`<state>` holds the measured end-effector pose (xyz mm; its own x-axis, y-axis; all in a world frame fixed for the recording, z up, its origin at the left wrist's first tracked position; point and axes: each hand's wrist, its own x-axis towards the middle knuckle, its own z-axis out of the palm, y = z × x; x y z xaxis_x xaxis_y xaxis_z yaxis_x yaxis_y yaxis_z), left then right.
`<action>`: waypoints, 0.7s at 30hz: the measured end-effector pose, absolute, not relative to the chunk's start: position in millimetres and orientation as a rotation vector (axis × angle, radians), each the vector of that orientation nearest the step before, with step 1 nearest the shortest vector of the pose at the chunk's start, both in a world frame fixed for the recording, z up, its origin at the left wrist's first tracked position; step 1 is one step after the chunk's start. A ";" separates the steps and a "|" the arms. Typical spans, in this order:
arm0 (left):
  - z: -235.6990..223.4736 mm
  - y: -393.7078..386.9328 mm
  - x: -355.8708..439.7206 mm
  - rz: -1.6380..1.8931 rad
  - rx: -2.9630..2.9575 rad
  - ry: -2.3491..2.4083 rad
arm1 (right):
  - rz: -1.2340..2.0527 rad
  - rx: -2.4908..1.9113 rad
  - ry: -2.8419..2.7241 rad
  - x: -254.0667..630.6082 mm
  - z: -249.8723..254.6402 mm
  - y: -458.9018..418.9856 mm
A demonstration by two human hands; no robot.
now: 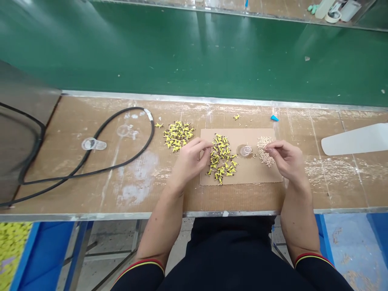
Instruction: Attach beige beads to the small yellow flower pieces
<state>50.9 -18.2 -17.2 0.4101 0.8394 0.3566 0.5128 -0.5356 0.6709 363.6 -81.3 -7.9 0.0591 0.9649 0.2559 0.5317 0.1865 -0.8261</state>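
Note:
A flat cardboard sheet (257, 173) lies on the bench, holding a heap of tiny yellow-and-dark figurines (221, 161). A small clear cup (245, 151) stands on a brown ring to the heap's right, beside a patch of tiny beige pieces (265, 151). My left hand (190, 159) hangs over the yellow heap with its fingertips pinched together. My right hand (286, 159) is pinched just above the beige pieces. Whatever the fingertips may hold is too small to see. A second yellow heap (178, 136) lies on the bench, left of the sheet.
A black cable (150, 137) loops across the bench's left side, near clear plastic pieces (93, 144). A white plastic blade (354, 139) lies at right, and a small blue piece (274, 118) at the back. A green conveyor belt (194, 52) runs behind the bench's metal edge.

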 end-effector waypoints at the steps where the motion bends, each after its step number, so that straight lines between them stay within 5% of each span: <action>1: -15.8 -21.3 55.6 1.037 2.177 1.100 | 0.648 -1.399 -1.574 358.0 -7.0 -82.1; 5: -12.4 -41.2 83.0 1.289 1.968 0.816 | 0.694 -1.147 -1.538 331.0 -4.4 -85.2; 21: -12.4 -65.2 110.0 1.160 1.566 0.640 | 0.730 -0.918 -1.615 294.3 -9.6 -88.8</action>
<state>110.0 -65.2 -12.4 0.3898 0.8498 0.3549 -0.1536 -0.3200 0.9349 294.3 -88.8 -9.6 -0.1137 0.8588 0.4996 0.1927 0.5123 -0.8369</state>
